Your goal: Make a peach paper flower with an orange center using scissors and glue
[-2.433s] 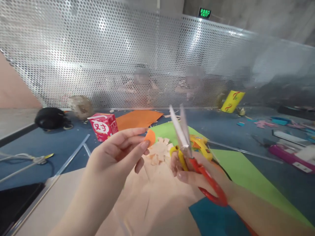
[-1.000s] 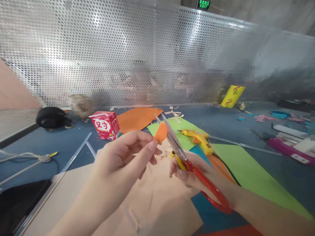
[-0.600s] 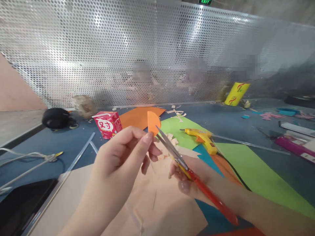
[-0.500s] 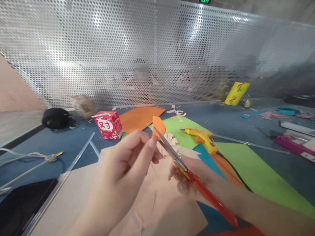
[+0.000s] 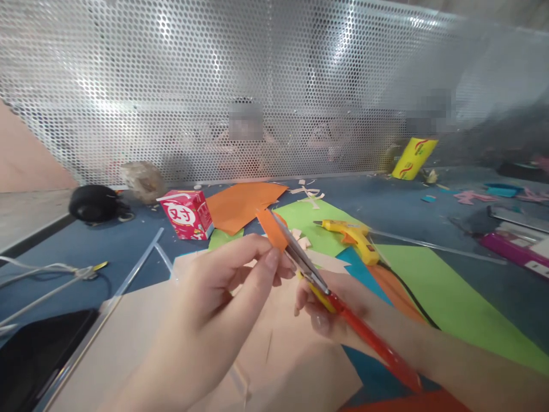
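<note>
Between the thumb and fingers of my left hand [image 5: 231, 303] is pinched a small piece of orange paper [image 5: 273, 228], held up above the sheets. My right hand [image 5: 338, 303] grips red-handled scissors [image 5: 364, 329], with some yellow on the inner side of the handle. The scissor blades point up and left and lie along the right side of the orange piece, nearly closed. Under both hands spreads a large pale peach sheet [image 5: 309, 360]. Small peach paper scraps [image 5: 303, 241] lie just behind the blades.
A yellow glue gun [image 5: 358, 240] rests on green paper [image 5: 433, 280], its black cord trailing right. Left stand a red drink box [image 5: 185, 214] and a black round object [image 5: 95, 204]; nearer lies a dark flat device [image 5: 47, 355]. A perforated metal screen [image 5: 274, 68] closes the back.
The orange piece has turned in my left fingers, from a rounded upright shape to a slanted strip. The scissor blades have come closer together beside it.
</note>
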